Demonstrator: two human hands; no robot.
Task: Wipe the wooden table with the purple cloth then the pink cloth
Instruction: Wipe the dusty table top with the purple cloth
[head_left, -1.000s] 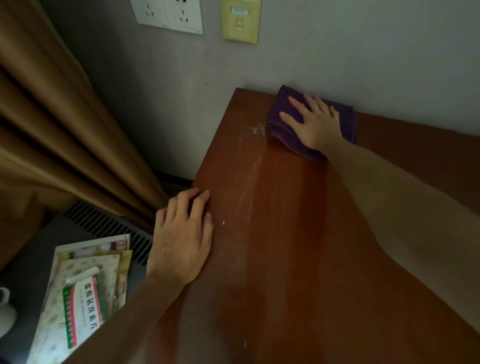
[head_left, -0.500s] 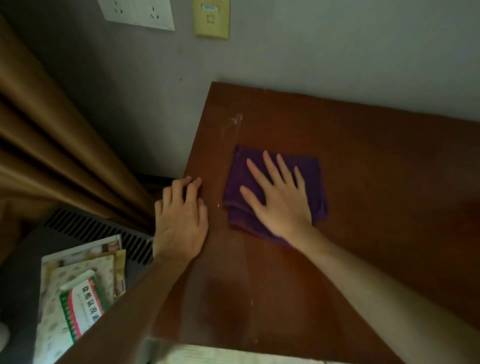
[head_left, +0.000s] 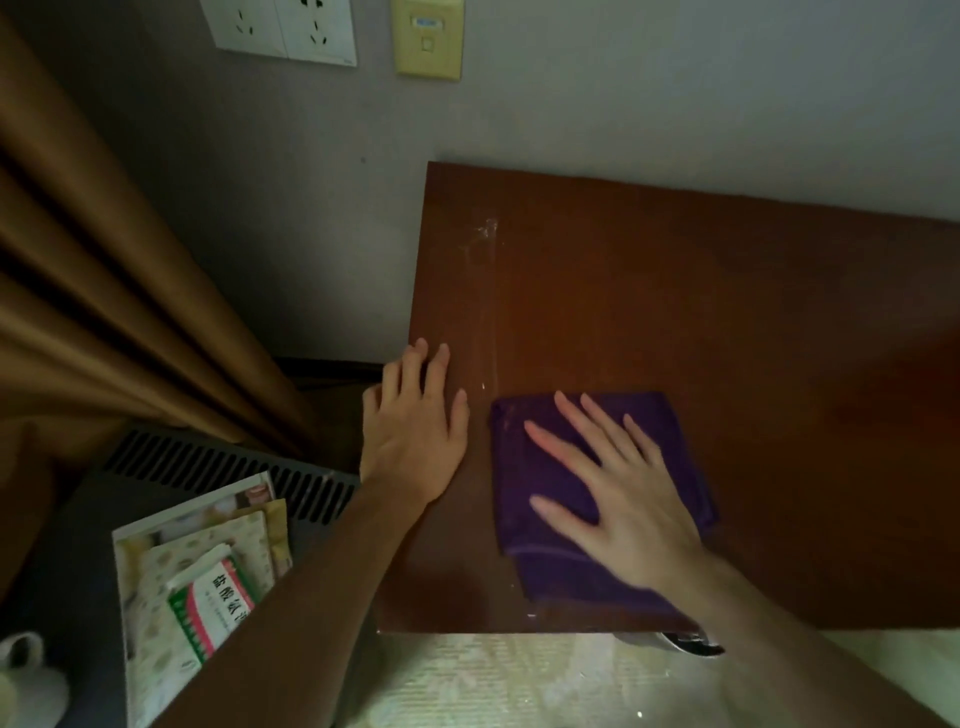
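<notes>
Your right hand (head_left: 623, 499) presses flat on the folded purple cloth (head_left: 597, 499).
Head view: the cloth lies near the front left corner of the reddish-brown wooden table (head_left: 727, 322); your fingers are straight and spread. Your left hand (head_left: 413, 431) rests flat on the table's left edge, holding nothing.

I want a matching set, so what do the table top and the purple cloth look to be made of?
Table top: reddish-brown wood or wood veneer, smooth and slightly glossy, since a pale streak shines on it. Purple cloth: soft, matte fabric, probably microfibre or terry; it lies folded flat under the right hand.
</notes>
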